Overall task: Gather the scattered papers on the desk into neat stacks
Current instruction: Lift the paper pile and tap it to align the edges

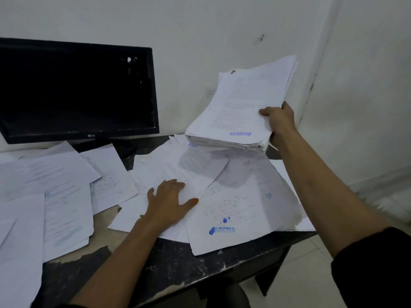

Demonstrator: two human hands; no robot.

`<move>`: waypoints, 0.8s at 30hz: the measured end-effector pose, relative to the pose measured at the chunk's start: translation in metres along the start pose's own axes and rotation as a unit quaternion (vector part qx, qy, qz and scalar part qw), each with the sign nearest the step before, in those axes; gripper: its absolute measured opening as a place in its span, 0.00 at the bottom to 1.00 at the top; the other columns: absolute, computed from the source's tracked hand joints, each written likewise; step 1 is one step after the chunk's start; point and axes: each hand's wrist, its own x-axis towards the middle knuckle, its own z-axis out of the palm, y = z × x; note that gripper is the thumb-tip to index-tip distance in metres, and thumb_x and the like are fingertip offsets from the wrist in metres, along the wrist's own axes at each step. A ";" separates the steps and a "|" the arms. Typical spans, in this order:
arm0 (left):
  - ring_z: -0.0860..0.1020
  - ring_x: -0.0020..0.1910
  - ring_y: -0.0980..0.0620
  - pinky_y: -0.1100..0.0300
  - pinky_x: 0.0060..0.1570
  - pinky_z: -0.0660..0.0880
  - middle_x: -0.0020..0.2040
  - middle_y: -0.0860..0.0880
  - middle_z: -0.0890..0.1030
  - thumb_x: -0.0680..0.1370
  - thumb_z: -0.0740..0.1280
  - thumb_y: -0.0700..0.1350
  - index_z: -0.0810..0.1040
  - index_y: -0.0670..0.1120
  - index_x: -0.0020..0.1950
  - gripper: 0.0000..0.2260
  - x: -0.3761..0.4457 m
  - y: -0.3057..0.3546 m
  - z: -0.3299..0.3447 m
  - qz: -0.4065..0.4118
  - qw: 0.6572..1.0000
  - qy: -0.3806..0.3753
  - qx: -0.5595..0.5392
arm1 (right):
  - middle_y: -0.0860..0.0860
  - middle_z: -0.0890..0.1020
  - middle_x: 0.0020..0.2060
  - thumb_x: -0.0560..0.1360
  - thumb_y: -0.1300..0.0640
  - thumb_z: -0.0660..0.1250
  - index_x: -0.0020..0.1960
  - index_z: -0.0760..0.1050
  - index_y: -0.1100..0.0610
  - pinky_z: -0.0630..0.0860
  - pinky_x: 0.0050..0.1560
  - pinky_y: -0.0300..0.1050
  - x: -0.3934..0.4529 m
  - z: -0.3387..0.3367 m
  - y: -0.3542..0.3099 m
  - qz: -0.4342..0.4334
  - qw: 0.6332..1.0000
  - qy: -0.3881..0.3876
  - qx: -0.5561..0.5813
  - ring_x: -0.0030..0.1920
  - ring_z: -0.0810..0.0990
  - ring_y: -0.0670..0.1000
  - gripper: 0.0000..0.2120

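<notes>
- Above the far right part of the worn dark desk (173,263), the right hand (280,123) grips a thick gathered bundle of white printed sheets (240,112) by its right edge, thumb on top and fingers curled beneath; the bundle is tilted, lifted clear of the desk, and its top page bears a blue "APPROVED" stamp.
- The left hand (169,201) lies flat with fingers spread and straight, pressing on loose white sheets (178,174) near the desk's middle; it grips nothing.
- As a judgement, the work is partly done: one sizeable bundle is collected, though its edges look uneven and it has not been set down as a finished stack.
- Much is left. A white page stamped "REJECTED" in blue (233,210) lies just right of the left hand, overlapping other pages under the raised bundle.
- A further spread of white papers (51,196) covers the left part of the desk, overlapping at many angles, some reaching the near edge.
- A black flat monitor with a dark screen (75,90) stands at the back left against the pale wall (200,30); its foot sits among the sheets, so pages tucked there would likely need drawing out.
- A few pages overhang the desk's right edge and, I judge, could slip off.
</notes>
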 end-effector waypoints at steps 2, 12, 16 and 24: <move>0.54 0.77 0.53 0.45 0.75 0.42 0.78 0.53 0.59 0.75 0.62 0.67 0.63 0.54 0.74 0.32 0.003 -0.001 0.001 0.009 1.000 0.011 -0.020 | 0.56 0.81 0.54 0.72 0.71 0.63 0.63 0.72 0.60 0.81 0.51 0.53 0.002 0.003 -0.011 -0.004 1.000 -0.015 -0.014 0.50 0.82 0.57 0.21; 0.63 0.73 0.51 0.46 0.74 0.53 0.73 0.53 0.66 0.75 0.65 0.64 0.64 0.53 0.73 0.30 0.009 0.036 0.007 0.050 0.994 -0.027 -0.097 | 0.57 0.80 0.41 0.71 0.72 0.56 0.47 0.80 0.56 0.75 0.38 0.44 0.011 -0.009 0.022 0.027 0.980 -0.021 -0.195 0.42 0.79 0.56 0.18; 0.60 0.73 0.51 0.47 0.74 0.50 0.73 0.54 0.65 0.76 0.63 0.64 0.64 0.54 0.73 0.29 0.017 0.038 0.010 0.046 0.998 -0.041 -0.031 | 0.57 0.81 0.42 0.68 0.66 0.55 0.44 0.80 0.53 0.78 0.41 0.49 0.028 -0.032 0.034 0.022 0.973 0.020 -0.228 0.46 0.81 0.60 0.17; 0.66 0.71 0.50 0.49 0.72 0.56 0.73 0.52 0.66 0.77 0.63 0.63 0.66 0.53 0.72 0.27 0.055 0.085 0.005 0.035 0.998 -0.041 -0.044 | 0.62 0.75 0.63 0.75 0.77 0.56 0.70 0.66 0.63 0.74 0.53 0.50 0.055 -0.091 0.043 0.085 0.990 0.057 -0.093 0.59 0.76 0.64 0.25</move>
